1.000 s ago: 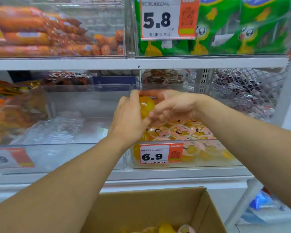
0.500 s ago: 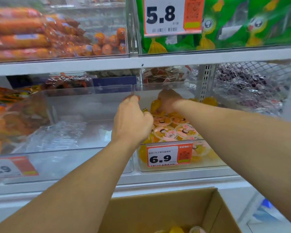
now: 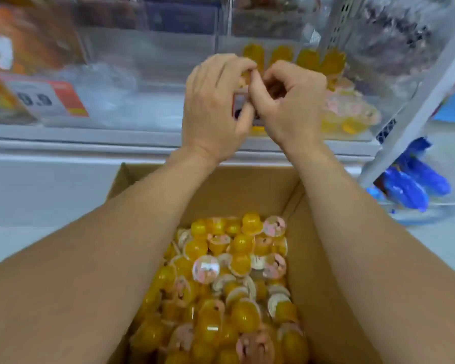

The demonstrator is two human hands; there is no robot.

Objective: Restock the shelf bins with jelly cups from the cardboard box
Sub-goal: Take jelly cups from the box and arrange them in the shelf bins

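1. The cardboard box (image 3: 323, 258) is plain brown corrugated board, matt and uncoated on its inner walls.
2. The jelly cups (image 3: 221, 298) in it are glossy clear plastic over amber jelly, sealed with smooth printed film lids.
3. The shelf bin (image 3: 363, 82) is clear, shiny hard plastic.
4. The shelf edge (image 3: 76, 143) looks like smooth painted metal, pale and satin.
5. The price tag (image 3: 45, 98) is smooth printed card or paper.
6. The blue packets (image 3: 410, 187) are shiny plastic wrap.
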